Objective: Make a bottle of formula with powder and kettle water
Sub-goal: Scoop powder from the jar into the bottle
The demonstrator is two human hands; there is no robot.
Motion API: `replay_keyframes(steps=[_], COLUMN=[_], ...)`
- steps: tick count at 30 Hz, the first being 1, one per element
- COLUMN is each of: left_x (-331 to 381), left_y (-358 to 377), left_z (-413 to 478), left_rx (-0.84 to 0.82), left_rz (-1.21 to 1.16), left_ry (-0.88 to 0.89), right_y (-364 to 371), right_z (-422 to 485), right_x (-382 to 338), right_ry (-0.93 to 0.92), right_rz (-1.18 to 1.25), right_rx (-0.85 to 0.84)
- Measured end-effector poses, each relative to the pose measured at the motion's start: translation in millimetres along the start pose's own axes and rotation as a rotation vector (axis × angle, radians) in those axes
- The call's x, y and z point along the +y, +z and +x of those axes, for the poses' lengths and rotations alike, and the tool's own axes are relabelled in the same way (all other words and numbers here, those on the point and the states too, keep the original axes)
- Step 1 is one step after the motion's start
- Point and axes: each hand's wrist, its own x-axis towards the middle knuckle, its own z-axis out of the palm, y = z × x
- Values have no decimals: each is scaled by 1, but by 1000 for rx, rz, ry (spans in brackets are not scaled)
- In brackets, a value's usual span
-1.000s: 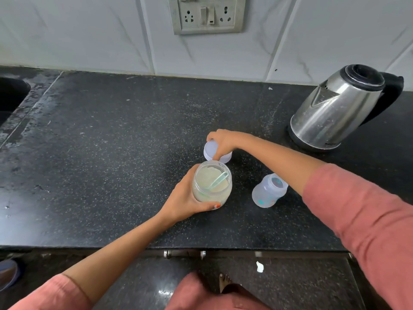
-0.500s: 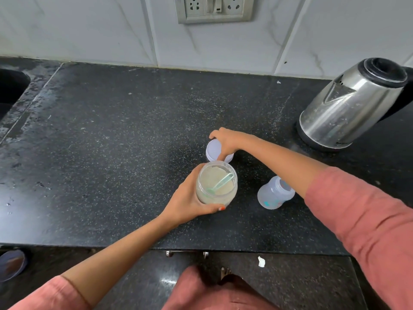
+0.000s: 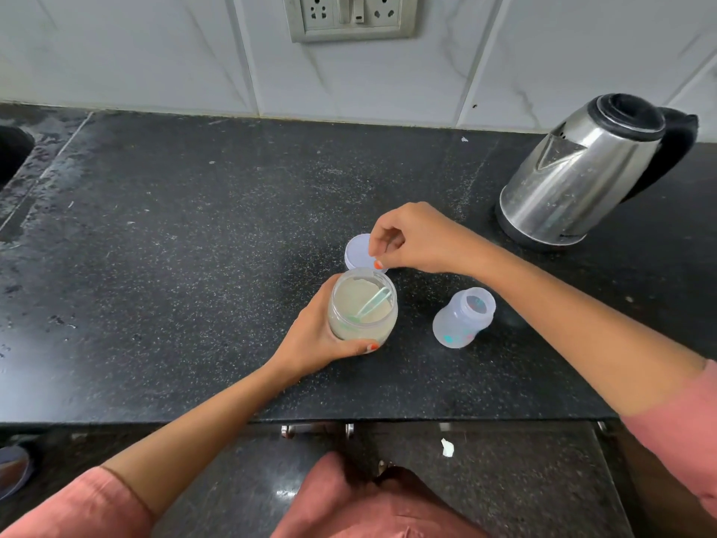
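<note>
My left hand (image 3: pixel 314 341) grips an open clear jar of pale formula powder (image 3: pixel 349 300) standing on the black counter. A light green scoop (image 3: pixel 373 302) lies inside the jar on the powder. The jar's white lid (image 3: pixel 357 251) rests on the counter just behind it. Just over the lid's right edge hovers my right hand (image 3: pixel 413 238), fingers loosely curled and holding nothing. An open, empty clear baby bottle (image 3: pixel 463 323) stands to the right of the jar. The steel kettle (image 3: pixel 574 180) with its black handle stands at the back right.
The speckled black counter (image 3: pixel 194 246) runs left to a sink edge (image 3: pixel 11 157). A tiled wall with a socket plate (image 3: pixel 349 17) stands behind it. Drawer handles (image 3: pixel 318 429) show below the front edge.
My right hand has let go of the lid on the counter and lifted slightly to the right. The left hand still holds the jar in the same place.
</note>
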Motion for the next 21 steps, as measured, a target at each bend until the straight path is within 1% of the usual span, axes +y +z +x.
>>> replay_keyframes(steps=[3, 8, 12, 16, 19, 21], left_x=[2, 4, 5, 7, 6, 7], left_y=[0, 1, 1, 1, 2, 2], left_z=[-1, -3, -4, -4, -5, -5], left_rx=[0, 6, 2, 2, 3, 1], left_rz=[-16, -35, -43, -47, -56, -42], left_ry=[-5, -20, -23, -28, -28, -31], right_y=[14, 38, 43, 48, 50, 50], right_z=[-17, -29, -30, -31, -32, -35], right_x=[-6, -7, -9, -12, -13, -14], right_ry=[-19, -50, -53, -47, -12, 42], right_rz=[-71, -417, -549, -599, -527, -443], right_rx=[-5, 41, 69, 98, 93, 124])
